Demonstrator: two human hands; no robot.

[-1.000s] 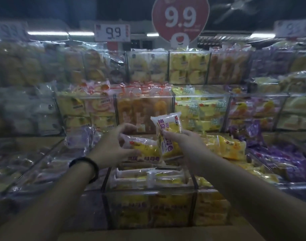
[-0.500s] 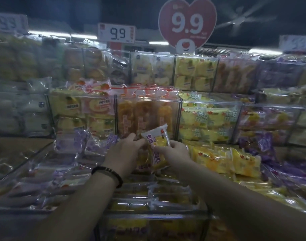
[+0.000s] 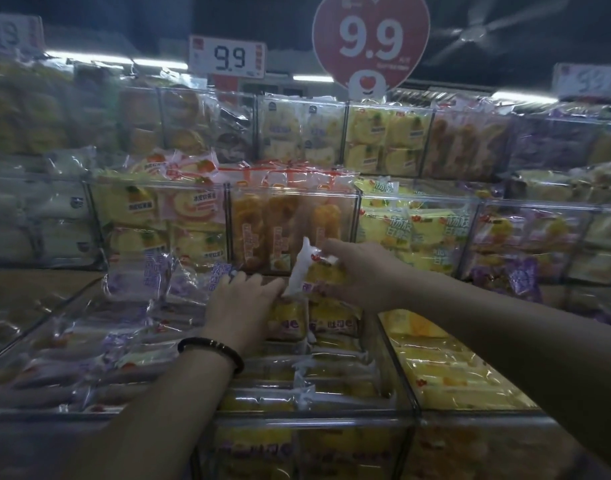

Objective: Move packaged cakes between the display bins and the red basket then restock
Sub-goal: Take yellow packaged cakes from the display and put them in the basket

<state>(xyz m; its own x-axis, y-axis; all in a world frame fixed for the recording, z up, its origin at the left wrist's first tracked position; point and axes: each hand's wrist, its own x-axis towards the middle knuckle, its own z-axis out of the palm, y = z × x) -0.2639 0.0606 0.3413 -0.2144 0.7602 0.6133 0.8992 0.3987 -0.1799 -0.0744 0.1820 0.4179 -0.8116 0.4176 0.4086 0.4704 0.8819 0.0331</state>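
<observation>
My right hand (image 3: 361,271) grips a yellow packaged cake (image 3: 318,271) by its upper end, holding it upright at the back of the middle clear display bin (image 3: 311,415). My left hand (image 3: 240,304) rests against the standing yellow cake packs (image 3: 290,318) at the back of that bin, fingers pressed on them; a black bracelet is on its wrist. More yellow packs lie flat in rows in the front of the bin. The red basket is not in view.
Clear bins of purple-wrapped cakes (image 3: 99,348) lie to the left and yellow packs (image 3: 453,372) to the right. Tiered bins of orange cakes (image 3: 286,230) and others rise behind. Price signs reading 9.9 (image 3: 370,39) hang above.
Both hands have moved forward and down into the back of the middle bin. The cake in my right hand went from held up in the air to standing among the back-row packs.
</observation>
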